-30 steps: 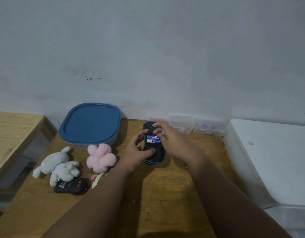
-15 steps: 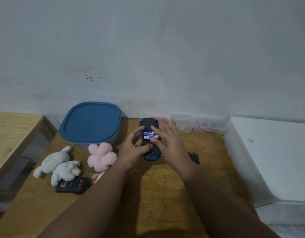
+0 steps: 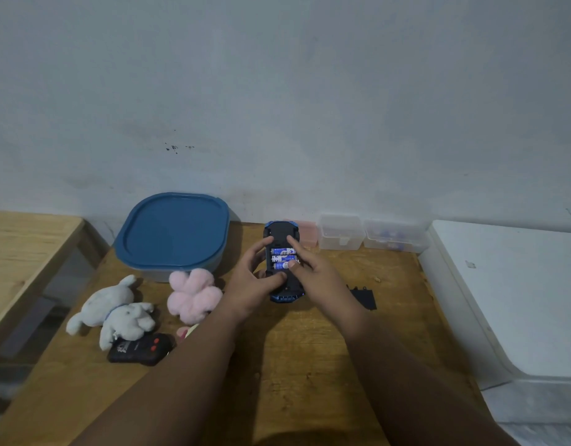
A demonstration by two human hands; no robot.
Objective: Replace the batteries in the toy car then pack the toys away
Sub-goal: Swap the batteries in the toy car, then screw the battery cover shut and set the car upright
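At nine o'clock of the wooden table [image 3: 309, 365] I am seeing a grey-white plush rabbit [image 3: 115, 312] lying on its side, touching a black remote control with red buttons [image 3: 139, 349] just below it. At eleven o'clock a grey tub with a rounded blue plastic lid [image 3: 174, 231] is sitting closed, and a pink fluffy plush toy [image 3: 192, 294] is resting against its near edge. At the centre, toward twelve o'clock, the blue toy car [image 3: 282, 262] is lying upside down with its black underside up and three blue-and-white batteries [image 3: 282, 259] showing in the open bay. My left hand [image 3: 252, 284] is gripping the car's left side, fingers curled and thumb pressing across the underside. My right hand [image 3: 313, 275] is half open, fingertips resting on the batteries and the car's right edge. At three o'clock a flat black battery cover [image 3: 362, 296] is lying on the wood, apart from the car. At one o'clock two clear plastic boxes [image 3: 371, 233] are standing against the wall.
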